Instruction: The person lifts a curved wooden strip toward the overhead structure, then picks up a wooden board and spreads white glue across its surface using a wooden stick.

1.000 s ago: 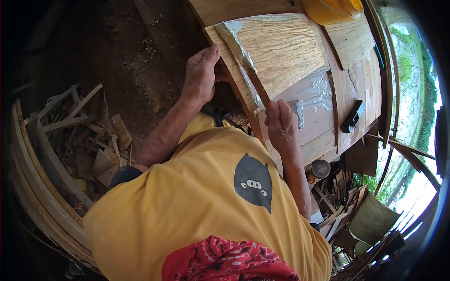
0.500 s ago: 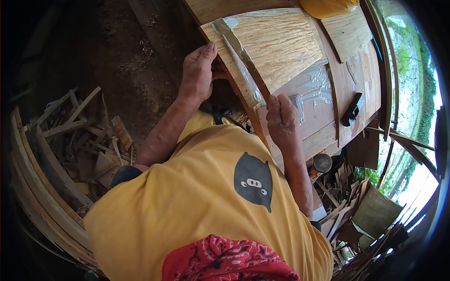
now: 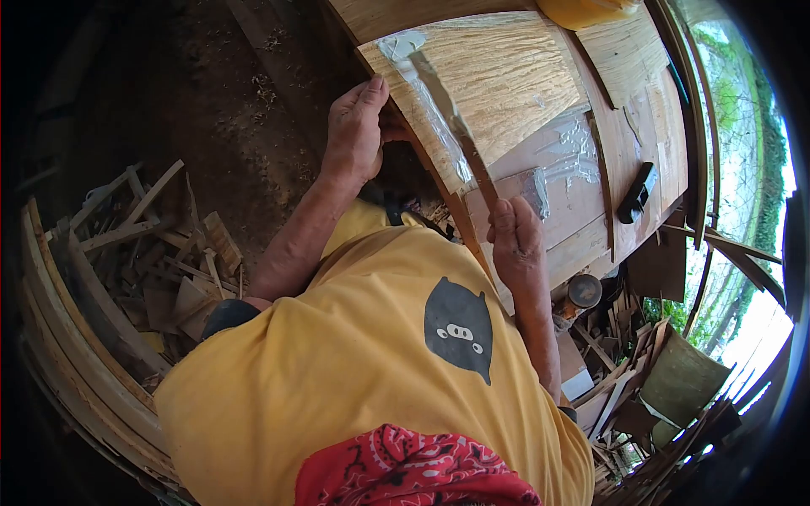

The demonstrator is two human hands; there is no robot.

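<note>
the right hand [image 3: 516, 226] clasps one end of the stick [image 3: 462, 131], which lies over the board [image 3: 506, 72] by the white paste [image 3: 401, 45]; the left hand [image 3: 359, 122] grips the board's edge. low, even strokes with light pressure should spread best.

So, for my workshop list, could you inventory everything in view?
Bench: one, brown, top right
Panel: one, pale, on bench
Paste smears: several, whitish, on panel
Stick: one, brown, over panel
Container: one, yellow, top
Tool: one, black, on bench
Wood scraps: many, brown, both sides
Curved boards: several, brown, far left
Round-topped object: one, grey, by bench
Cylinder: one, greenish, lower right
Plants: uncountable, green, right
Shirt: one, yellow, bottom
Bandana: one, red, bottom
Left hand: one, bare, panel's edge
Right hand: one, bare, gripping stick
</note>
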